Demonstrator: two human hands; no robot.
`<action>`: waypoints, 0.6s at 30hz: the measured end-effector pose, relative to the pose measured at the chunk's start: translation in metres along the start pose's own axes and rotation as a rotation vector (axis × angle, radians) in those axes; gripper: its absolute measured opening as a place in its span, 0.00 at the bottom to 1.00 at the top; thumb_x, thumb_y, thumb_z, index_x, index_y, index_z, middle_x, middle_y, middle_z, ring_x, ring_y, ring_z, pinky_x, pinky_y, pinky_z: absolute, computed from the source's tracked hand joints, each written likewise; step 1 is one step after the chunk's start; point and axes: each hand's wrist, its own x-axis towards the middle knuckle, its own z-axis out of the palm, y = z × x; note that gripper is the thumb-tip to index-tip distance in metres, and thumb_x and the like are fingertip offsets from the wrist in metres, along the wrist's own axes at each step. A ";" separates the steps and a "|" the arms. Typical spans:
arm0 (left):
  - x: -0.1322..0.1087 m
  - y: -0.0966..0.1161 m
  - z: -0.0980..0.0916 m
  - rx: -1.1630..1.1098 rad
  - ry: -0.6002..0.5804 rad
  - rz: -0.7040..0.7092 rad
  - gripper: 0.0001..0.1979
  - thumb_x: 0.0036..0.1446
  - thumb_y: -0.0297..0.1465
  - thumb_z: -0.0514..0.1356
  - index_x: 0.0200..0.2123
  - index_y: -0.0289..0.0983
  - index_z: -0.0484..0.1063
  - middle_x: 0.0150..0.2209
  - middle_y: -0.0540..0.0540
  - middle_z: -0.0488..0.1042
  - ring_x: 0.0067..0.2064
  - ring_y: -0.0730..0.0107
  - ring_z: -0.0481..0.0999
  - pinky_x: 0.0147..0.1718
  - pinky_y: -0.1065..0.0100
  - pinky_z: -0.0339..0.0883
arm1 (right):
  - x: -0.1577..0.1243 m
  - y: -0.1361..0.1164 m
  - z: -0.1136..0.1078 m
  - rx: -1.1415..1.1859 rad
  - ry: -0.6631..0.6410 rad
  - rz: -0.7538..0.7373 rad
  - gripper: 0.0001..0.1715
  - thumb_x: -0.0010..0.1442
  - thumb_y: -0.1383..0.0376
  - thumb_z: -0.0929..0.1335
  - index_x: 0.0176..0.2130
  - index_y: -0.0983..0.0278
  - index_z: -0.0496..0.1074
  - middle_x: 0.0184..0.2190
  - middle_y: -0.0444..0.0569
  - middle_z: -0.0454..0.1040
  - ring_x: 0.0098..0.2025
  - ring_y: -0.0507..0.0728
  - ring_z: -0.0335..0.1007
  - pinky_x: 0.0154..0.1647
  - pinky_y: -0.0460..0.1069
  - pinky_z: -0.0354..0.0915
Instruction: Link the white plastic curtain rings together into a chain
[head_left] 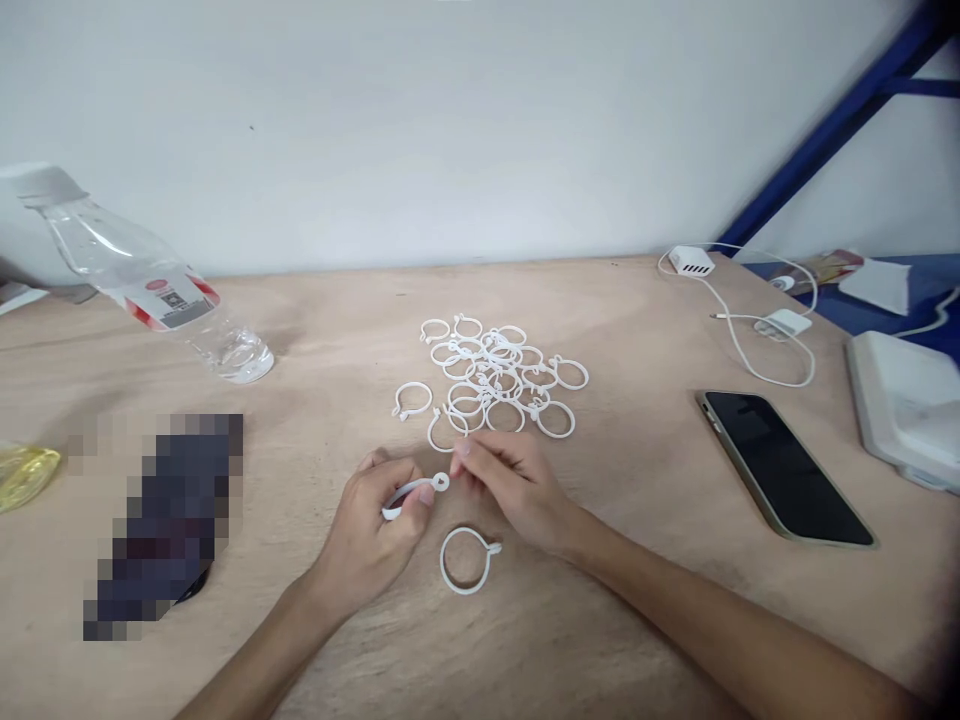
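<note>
On the pale wooden tabletop [615, 600], the left hand [375, 530] has its fingers closed around a white plastic snap ring [414, 490], which it holds just above the surface with the small looped end pointing right. The right hand [517, 490] has its fingers bunched together just beside that looped end; whether they touch it cannot be told. A second white plastic ring [452, 585], closed into a circle, lies flat on the tabletop just in front of and between the two hands. Just beyond the fingertips lies a loose heap of similar white rings [495, 380]. A clear plastic water bottle [150, 280] stands far left, tilted in this view. A dark smartphone [784, 465] lies face up well to the right, with a white charger block [691, 261] and its cable behind it.
</note>
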 end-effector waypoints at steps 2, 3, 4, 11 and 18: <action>-0.001 0.001 0.000 0.034 -0.008 0.033 0.17 0.54 0.38 0.50 0.17 0.38 0.56 0.17 0.52 0.62 0.24 0.71 0.61 0.27 0.68 0.55 | 0.000 0.004 -0.003 -0.189 0.141 -0.127 0.17 0.65 0.59 0.62 0.29 0.64 0.71 0.20 0.42 0.64 0.23 0.50 0.58 0.26 0.47 0.56; -0.002 0.002 0.001 0.053 -0.014 0.060 0.16 0.54 0.37 0.52 0.17 0.38 0.57 0.17 0.52 0.62 0.24 0.71 0.61 0.28 0.68 0.55 | 0.001 0.006 -0.004 -0.314 0.182 -0.206 0.12 0.63 0.62 0.63 0.31 0.64 0.72 0.22 0.43 0.66 0.26 0.51 0.60 0.29 0.48 0.59; -0.002 0.002 0.001 0.073 -0.017 0.095 0.15 0.52 0.37 0.54 0.18 0.38 0.58 0.17 0.53 0.63 0.24 0.72 0.61 0.28 0.68 0.55 | 0.002 0.008 -0.004 -0.442 0.193 -0.277 0.07 0.61 0.65 0.65 0.34 0.64 0.73 0.25 0.45 0.69 0.30 0.53 0.63 0.34 0.49 0.60; -0.005 0.005 0.006 0.124 -0.097 0.283 0.15 0.46 0.40 0.66 0.24 0.37 0.67 0.25 0.52 0.74 0.29 0.70 0.71 0.38 0.64 0.57 | 0.005 0.011 -0.003 -0.789 0.070 -0.443 0.08 0.61 0.71 0.65 0.32 0.63 0.72 0.33 0.51 0.68 0.40 0.58 0.59 0.42 0.52 0.62; -0.006 0.004 0.004 0.032 -0.061 0.248 0.16 0.53 0.45 0.60 0.36 0.38 0.75 0.29 0.49 0.75 0.31 0.66 0.71 0.36 0.63 0.59 | 0.003 0.007 -0.005 -0.614 0.201 -0.597 0.07 0.64 0.72 0.62 0.35 0.65 0.67 0.26 0.45 0.69 0.31 0.53 0.61 0.35 0.50 0.60</action>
